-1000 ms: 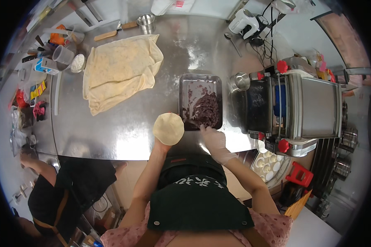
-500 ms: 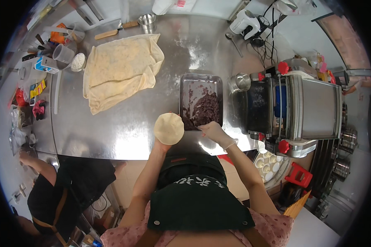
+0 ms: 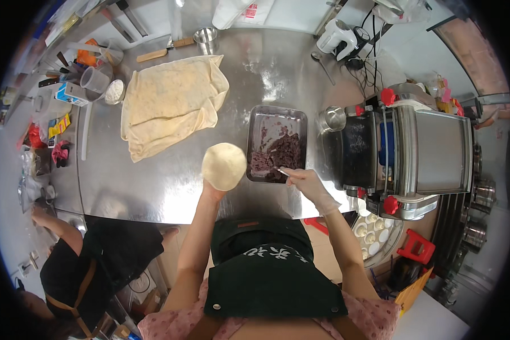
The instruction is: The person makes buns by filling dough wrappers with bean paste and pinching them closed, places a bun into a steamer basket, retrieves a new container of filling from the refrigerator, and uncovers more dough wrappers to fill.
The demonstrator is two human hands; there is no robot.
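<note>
My left hand (image 3: 212, 190) holds up a round, pale dough disc (image 3: 224, 166) left of a rectangular metal tray (image 3: 298, 118); the disc hides most of my fingers. Dark purple paste (image 3: 285, 150) lies in the tray, mostly in its lower part. My gloved right hand (image 3: 305, 182) is closed on the handle of a small metal utensil (image 3: 280, 170), whose tip is in the paste at the tray's near end. A large draped sheet of beige dough or cloth (image 3: 173, 99) lies behind my left hand.
A steel worktable (image 3: 272, 68) carries a roller machine (image 3: 425, 153) with red knobs at right, a hand mixer (image 3: 334, 39), metal cups (image 3: 332, 118), and containers (image 3: 96, 79) at left. A round tray of small cups (image 3: 374, 238) sits low right. Another person (image 3: 85, 260) stands at lower left.
My left hand has moved slightly up and left with the disc. My right hand has shifted a little right, and the utensil now shows more clearly in the paste. The view has shifted slightly.
</note>
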